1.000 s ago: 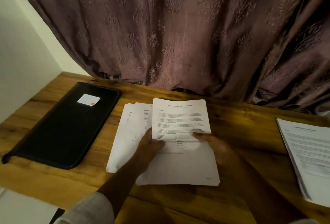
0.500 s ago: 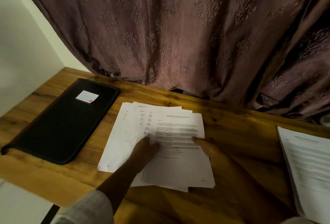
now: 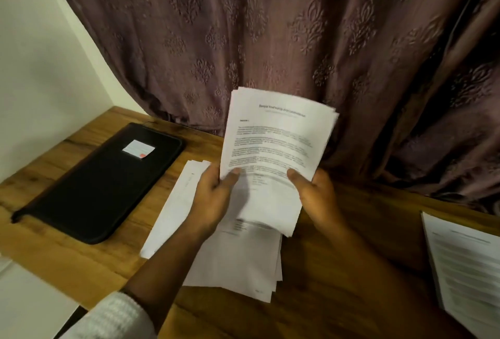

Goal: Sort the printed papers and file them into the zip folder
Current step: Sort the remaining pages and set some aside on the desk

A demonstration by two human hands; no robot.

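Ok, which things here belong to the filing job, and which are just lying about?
Job: white printed sheets gripped by left hand and right hand; loose white papers beneath; white printed stack at right edge; black zip folder.
Background: brown wooden table; mauve patterned curtain.

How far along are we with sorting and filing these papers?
Done: one stack looks set aside at the right edge of the table. In hand: left hand and right hand hold a sheaf of printed pages above loose sheets on the table. Left: sort those, then file everything into the black zip folder, which lies closed.
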